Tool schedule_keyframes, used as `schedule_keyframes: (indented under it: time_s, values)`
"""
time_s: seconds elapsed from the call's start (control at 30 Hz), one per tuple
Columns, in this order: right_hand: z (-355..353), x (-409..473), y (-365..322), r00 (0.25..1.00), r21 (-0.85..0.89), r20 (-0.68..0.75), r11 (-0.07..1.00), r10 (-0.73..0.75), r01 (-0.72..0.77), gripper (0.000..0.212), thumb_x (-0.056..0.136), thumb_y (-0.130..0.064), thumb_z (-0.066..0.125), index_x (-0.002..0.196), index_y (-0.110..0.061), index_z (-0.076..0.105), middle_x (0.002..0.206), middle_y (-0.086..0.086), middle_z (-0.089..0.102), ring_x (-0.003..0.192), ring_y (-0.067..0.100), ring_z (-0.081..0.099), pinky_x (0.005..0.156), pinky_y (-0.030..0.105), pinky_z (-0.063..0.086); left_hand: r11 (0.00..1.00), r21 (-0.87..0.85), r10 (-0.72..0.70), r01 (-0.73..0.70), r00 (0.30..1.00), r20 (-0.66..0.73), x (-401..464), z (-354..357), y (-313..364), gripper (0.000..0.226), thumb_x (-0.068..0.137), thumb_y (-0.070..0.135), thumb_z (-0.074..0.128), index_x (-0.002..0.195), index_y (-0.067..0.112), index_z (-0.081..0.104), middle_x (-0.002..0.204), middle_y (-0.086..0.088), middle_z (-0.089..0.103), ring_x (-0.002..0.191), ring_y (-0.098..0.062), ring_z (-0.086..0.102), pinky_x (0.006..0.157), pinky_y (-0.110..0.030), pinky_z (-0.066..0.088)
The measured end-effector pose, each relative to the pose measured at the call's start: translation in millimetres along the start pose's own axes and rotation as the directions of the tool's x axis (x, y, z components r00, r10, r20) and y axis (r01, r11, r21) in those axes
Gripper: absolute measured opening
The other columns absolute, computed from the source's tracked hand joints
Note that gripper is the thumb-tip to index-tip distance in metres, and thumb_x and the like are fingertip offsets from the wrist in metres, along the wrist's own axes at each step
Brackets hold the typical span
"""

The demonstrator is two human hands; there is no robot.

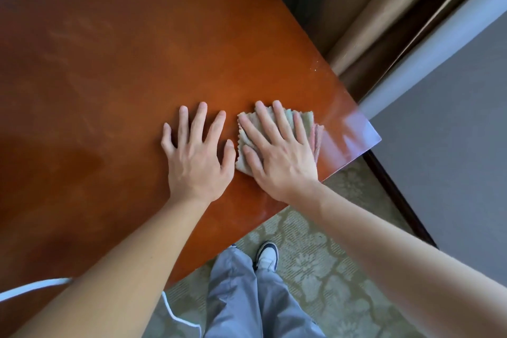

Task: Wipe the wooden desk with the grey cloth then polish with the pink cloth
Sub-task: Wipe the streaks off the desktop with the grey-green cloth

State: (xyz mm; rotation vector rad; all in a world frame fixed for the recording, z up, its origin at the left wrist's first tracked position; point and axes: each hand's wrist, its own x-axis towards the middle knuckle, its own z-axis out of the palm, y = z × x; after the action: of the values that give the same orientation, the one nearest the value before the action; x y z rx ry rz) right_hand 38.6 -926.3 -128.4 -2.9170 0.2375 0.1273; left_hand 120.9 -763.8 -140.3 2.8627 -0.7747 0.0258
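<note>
A reddish-brown wooden desk (123, 90) fills most of the head view. Near its right corner my right hand (277, 153) lies flat, fingers straight, pressing the grey cloth (242, 143) onto the wood. A pink cloth (317, 137) peeks out from under the grey one at the hand's right side. My left hand (197, 156) rests flat on the bare desk just left of the cloths, fingers spread, touching neither. Most of both cloths is hidden under my right hand.
The desk's right corner (370, 134) juts out close to the cloths, with a grey wall panel (452, 145) and beige curtain (384, 8) beyond. Patterned carpet (315, 269), my trouser legs and a shoe (267, 255) lie below the near edge. A white cable (30, 287) hangs at lower left.
</note>
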Motion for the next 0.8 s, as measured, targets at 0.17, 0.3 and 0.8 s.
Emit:
schedule_keyframes:
  time_s: [0.17, 0.3, 0.8]
  values:
    - [-20.7, 48.4, 53.2, 0.999, 0.015, 0.035, 0.999, 0.032, -0.032, 0.059, 0.105, -0.056, 0.015, 0.162, -0.040, 0.020, 0.171, -0.003, 0.013, 0.158, 0.024, 0.001, 0.127, 0.050, -0.002, 1.000, -0.021, -0.007, 0.006, 1.000, -0.011, 0.1, 1.5, 0.5, 0.056, 0.099, 0.045, 0.037, 0.152, 0.029, 0.044, 0.164, -0.007, 0.034, 0.154, -0.036, 0.023, 0.119, -0.061, 0.016]
    - [-39.2, 106.4, 91.3, 0.980, -0.002, 0.036, 0.981, 0.196, -0.196, 0.062, 0.105, -0.059, 0.007, 0.163, -0.037, 0.008, 0.172, -0.003, -0.001, 0.158, 0.023, -0.010, 0.127, 0.049, -0.006, 1.000, -0.002, 0.003, -0.003, 1.000, 0.005, 1.8, 1.5, -0.2, 0.057, 0.100, 0.047, 0.035, 0.153, 0.029, 0.042, 0.164, -0.007, 0.033, 0.154, -0.036, 0.022, 0.120, -0.061, 0.015]
    - [-29.4, 48.2, 83.2, 0.996, -0.007, 0.041, 0.997, 0.078, -0.078, 0.060, 0.106, -0.059, 0.014, 0.163, -0.040, 0.014, 0.172, -0.003, 0.009, 0.158, 0.022, -0.003, 0.127, 0.046, -0.007, 1.000, -0.014, -0.012, 0.013, 0.999, 0.034, 0.7, -4.6, 1.7, 0.057, 0.099, 0.046, 0.036, 0.152, 0.027, 0.044, 0.164, -0.008, 0.034, 0.154, -0.036, 0.021, 0.120, -0.061, 0.015]
